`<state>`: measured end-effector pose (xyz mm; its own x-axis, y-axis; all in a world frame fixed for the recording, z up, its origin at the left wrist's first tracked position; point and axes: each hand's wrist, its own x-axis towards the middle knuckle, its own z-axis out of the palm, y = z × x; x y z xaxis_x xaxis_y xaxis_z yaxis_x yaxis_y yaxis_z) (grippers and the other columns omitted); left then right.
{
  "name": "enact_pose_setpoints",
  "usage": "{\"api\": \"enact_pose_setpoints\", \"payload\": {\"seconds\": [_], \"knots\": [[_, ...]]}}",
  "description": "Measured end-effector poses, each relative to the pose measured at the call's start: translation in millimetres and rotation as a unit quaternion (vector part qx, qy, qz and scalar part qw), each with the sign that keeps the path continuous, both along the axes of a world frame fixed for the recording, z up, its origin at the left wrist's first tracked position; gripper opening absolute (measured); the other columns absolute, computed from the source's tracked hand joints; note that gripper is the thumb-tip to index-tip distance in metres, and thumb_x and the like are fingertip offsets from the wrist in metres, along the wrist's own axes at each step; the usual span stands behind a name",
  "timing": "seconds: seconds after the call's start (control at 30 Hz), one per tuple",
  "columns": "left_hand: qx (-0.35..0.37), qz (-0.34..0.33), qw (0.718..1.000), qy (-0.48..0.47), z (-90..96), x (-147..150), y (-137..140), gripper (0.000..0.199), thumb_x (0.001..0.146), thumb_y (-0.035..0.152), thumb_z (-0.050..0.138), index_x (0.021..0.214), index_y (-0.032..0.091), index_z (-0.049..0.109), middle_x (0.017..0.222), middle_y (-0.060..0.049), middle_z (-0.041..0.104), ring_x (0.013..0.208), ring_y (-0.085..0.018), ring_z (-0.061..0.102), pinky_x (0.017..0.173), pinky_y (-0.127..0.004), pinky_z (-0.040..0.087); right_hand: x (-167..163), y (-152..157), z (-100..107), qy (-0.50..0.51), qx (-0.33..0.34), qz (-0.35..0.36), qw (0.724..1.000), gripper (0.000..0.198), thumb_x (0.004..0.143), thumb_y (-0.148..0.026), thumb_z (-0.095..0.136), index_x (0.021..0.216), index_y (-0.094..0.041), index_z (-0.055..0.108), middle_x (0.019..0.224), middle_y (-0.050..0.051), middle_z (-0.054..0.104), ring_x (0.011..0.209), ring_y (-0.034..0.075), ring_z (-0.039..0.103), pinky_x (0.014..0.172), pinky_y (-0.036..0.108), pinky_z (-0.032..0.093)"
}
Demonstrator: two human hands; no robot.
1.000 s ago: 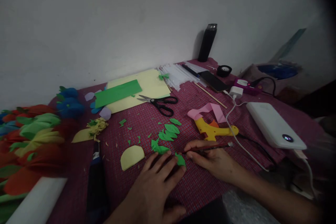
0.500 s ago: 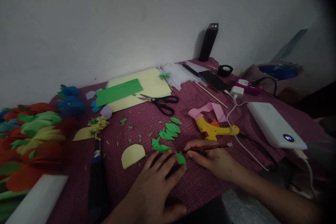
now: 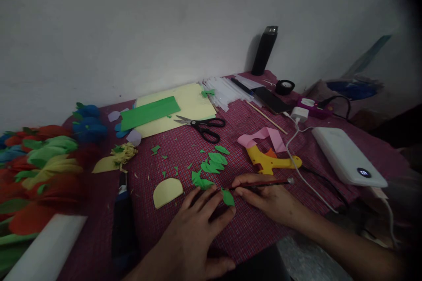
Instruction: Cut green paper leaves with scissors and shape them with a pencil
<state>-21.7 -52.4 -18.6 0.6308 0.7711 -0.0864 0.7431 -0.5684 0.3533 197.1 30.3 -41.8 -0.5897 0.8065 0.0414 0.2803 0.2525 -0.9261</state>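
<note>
My left hand [image 3: 198, 221] lies palm down on the checked cloth with its fingers spread, the fingertips touching green paper pieces. One green paper leaf [image 3: 227, 197] lies by its index fingertip, between the two hands. A dark red and black pencil [image 3: 263, 183] is pinched in my right hand [image 3: 267, 197], its tip at the edge of that leaf. Beyond my fingers, several cut green leaves [image 3: 214, 162] lie in a loose pile. A stack of rounded pale yellow paper pieces [image 3: 168, 192] sits to the left of my left hand.
Black-handled scissors [image 3: 201, 126] lie before yellow sheets [image 3: 194, 101] and a green strip [image 3: 150, 114]. A yellow glue gun [image 3: 273, 161], pink ribbon [image 3: 260, 137], white power bank [image 3: 346, 156] and cables are at right. Paper flowers [image 3: 49, 153] crowd the left; a black bottle [image 3: 264, 50] stands behind.
The view has shifted very slightly. Both hands stay in nearly the same place, with the pencil tip still at the leaf's edge.
</note>
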Motion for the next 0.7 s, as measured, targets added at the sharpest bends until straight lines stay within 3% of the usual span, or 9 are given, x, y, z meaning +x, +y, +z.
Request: {"api": "enact_pose_setpoints", "payload": {"seconds": [0.37, 0.7], "knots": [[0.006, 0.002, 1.000, -0.021, -1.5, -0.7, -0.3, 0.075, 0.076, 0.057, 0.059, 0.140, 0.030, 0.032, 0.144, -0.008, 0.037, 0.132, -0.033, 0.031, 0.106, -0.056, 0.022, 2.0, -1.0, -1.9, -0.007, -0.006, 0.017, 1.000, 0.012, 0.088, -0.023, 0.052, 0.094, -0.023, 0.062, 0.088, -0.001, 0.066, 0.084, 0.013, 0.061, 0.078, 0.023, 0.048], [-0.006, 0.003, 1.000, -0.005, -0.2, 0.8, -0.4, 0.076, 0.073, 0.056, 0.063, 0.138, 0.031, 0.035, 0.144, -0.009, 0.036, 0.132, -0.033, 0.030, 0.105, -0.057, 0.021, 3.5, 0.0, -1.8, -0.001, -0.045, 0.024, 0.999, 0.012, 0.087, -0.024, 0.051, 0.084, -0.021, 0.062, 0.077, -0.001, 0.060, 0.073, 0.013, 0.057, 0.065, 0.023, 0.046]]}}
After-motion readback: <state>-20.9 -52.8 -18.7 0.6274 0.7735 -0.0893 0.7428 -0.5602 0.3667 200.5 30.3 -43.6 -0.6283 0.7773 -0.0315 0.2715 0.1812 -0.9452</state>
